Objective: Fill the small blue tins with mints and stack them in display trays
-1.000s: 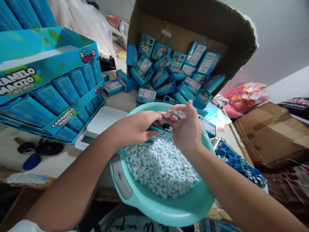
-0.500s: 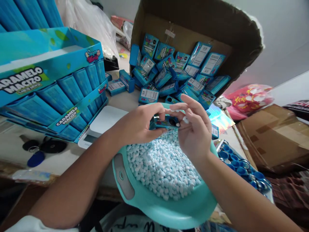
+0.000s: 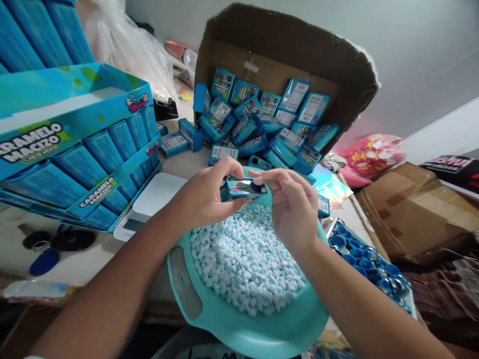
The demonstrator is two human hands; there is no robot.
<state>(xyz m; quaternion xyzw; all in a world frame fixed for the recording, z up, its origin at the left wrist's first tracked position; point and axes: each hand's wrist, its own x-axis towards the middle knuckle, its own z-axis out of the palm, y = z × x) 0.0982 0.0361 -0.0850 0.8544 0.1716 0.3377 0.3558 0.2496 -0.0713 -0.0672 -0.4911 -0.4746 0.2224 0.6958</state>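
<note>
Cupped candies seen in right palm earlier now out of sight; probably tipped into small box. Box above basin of candies, left hand fingers grasping it. Right hand fingers bent at its dark opening, partly masking it; grip unclear. Carton of boxes beyond; scale beside left forearm.

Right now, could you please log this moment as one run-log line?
left hand: holds box | right hand: at its opening | bowl: below, holding candies | carton: behind, holding blue boxes
</note>
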